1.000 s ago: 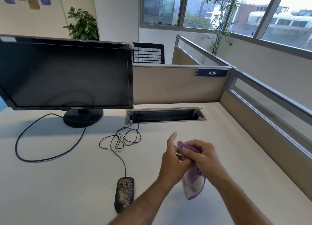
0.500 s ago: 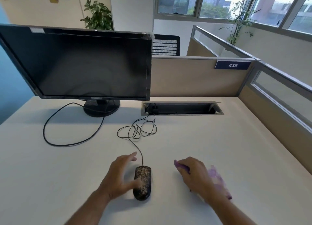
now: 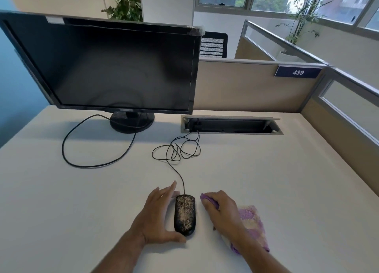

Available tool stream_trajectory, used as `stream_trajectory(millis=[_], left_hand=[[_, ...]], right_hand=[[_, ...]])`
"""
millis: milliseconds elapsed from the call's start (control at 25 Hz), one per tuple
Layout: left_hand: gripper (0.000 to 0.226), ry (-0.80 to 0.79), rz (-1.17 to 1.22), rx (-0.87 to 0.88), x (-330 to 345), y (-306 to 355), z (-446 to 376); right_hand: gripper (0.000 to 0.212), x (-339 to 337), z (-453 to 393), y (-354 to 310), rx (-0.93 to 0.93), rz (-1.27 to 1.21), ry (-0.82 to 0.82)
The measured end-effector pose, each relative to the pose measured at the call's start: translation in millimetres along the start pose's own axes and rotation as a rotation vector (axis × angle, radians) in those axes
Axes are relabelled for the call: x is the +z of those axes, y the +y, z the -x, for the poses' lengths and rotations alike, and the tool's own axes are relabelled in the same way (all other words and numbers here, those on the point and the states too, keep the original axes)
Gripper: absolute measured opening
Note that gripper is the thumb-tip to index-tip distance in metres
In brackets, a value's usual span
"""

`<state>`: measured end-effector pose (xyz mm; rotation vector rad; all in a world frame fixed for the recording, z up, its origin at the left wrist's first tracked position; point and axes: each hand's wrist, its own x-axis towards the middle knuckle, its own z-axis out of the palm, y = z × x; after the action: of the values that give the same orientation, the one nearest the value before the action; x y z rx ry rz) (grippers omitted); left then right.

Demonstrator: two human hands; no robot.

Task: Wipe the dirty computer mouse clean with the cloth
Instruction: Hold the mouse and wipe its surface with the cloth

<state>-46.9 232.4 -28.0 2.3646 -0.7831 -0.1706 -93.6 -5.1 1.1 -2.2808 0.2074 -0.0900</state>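
Note:
A black computer mouse [image 3: 184, 214], speckled with pale grime, lies on the white desk [image 3: 287, 180], its thin cable [image 3: 176, 155] running back in loose loops. My left hand [image 3: 159, 217] cups the mouse's left side, fingers stretched along it and thumb hooked round its rear end. My right hand [image 3: 222, 212] rests on the desk just right of the mouse, a small gap between them. It is closed on a bunched purple and white cloth [image 3: 253, 223], which trails out behind the wrist.
A black monitor [image 3: 114, 67] on a round stand [image 3: 132, 122] fills the back left, its thick cable [image 3: 86, 149] looping over the desk. A recessed cable tray [image 3: 231, 126] sits at the back. Beige partitions [image 3: 246, 86] wall the back and right.
My hands came apart and down to the desk. The left hand went to the mouse and now cups it with the thumb at its rear. The right hand kept the cloth and moved closer to the mouse.

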Motion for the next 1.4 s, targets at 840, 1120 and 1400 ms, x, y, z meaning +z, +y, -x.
stream_trajectory(millis=[840,1120,1400], left_hand=[[0.153,0.02,0.053,-0.012,-3,2,-1],[0.153,0.035,0.05,0.01,-2,1,-1],[0.154,0.038,0.042,-0.001,0,0,-1]], right_hand=[[0.019,23,-16,-19,-0.037,0.138,-0.015],[0.016,24,-8,-14,-0.058,0.159,-0.015],[0.014,24,5,-11,-0.079,0.147,0.021]])
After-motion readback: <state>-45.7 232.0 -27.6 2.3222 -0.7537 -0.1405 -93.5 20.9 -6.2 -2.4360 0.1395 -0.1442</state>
